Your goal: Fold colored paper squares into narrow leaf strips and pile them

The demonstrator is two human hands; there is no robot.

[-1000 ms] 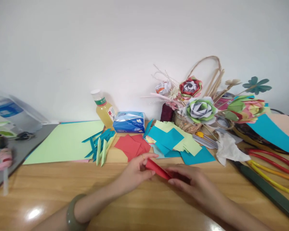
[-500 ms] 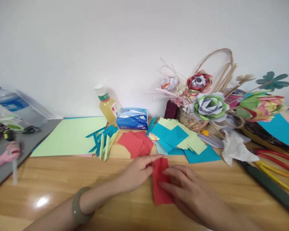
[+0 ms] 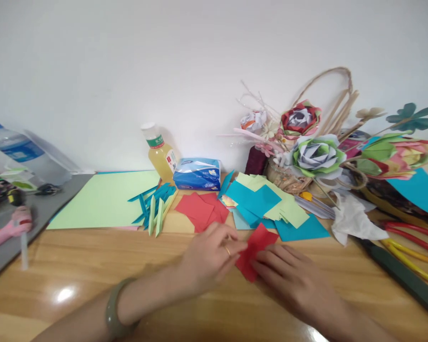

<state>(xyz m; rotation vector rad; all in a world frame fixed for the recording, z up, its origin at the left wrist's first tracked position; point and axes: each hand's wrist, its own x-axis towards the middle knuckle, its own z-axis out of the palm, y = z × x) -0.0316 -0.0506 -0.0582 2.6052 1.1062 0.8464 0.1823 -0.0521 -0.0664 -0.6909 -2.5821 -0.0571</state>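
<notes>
A small red sheet of paper (image 3: 257, 247), creased and tilted, is between my two hands over the wooden table. My left hand (image 3: 212, 254), with a ring on one finger, pinches the sheet's left edge with bent fingers. My right hand (image 3: 288, 268) grips its right side, fingers lying over the paper and the thumb hidden. Just beyond lie loose red paper pieces (image 3: 196, 209) and a pile of blue squares (image 3: 258, 202) and light green squares (image 3: 295, 213).
Folded paper strips (image 3: 159, 216) lie beside large green sheets (image 3: 103, 199). Behind stand a juice bottle (image 3: 160, 156), a tissue pack (image 3: 197, 175) and a basket of paper flowers (image 3: 288, 178). A pink glue gun (image 3: 19, 223) is at left; a dark green strip (image 3: 399, 273) at right.
The red paper has turned from nearly upright to slanting and moved slightly right. My left hand has shifted right from its top corner to its left edge, fingers now bent.
</notes>
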